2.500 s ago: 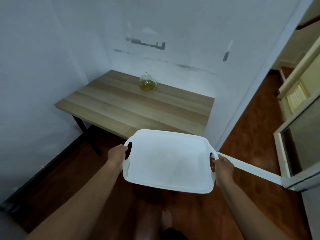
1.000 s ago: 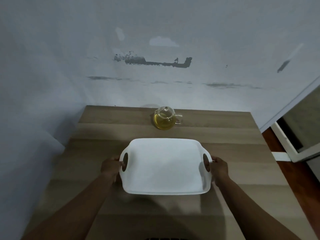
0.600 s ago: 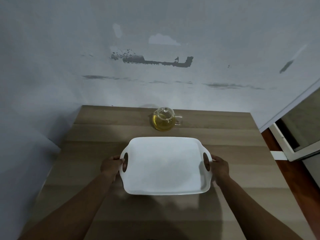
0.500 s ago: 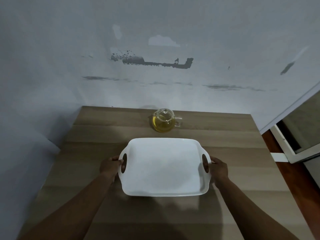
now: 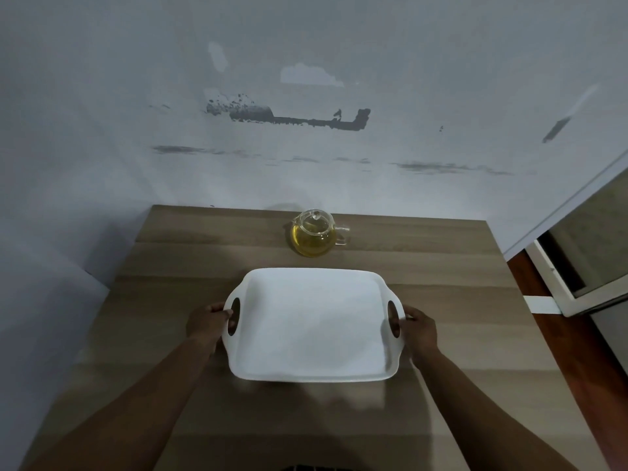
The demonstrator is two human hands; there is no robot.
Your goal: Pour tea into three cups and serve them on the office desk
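The left hand (image 5: 207, 322) was curled around the left handle of the white tray (image 5: 312, 324), fingers wrapped at the handle's slot. The right hand (image 5: 419, 329) gripped the right handle the same way, so both hands were clamped on the one tray, which sat low over the middle of the wooden counter (image 5: 441, 266); whether its base touched the wood could not be told. The tray held nothing. Beyond its far edge, near the wall (image 5: 306, 45), stood one glass teapot (image 5: 314, 232), lid on and roughly half full of yellow-green tea, its handle pointing right. On the far right was a door frame (image 5: 557, 294).
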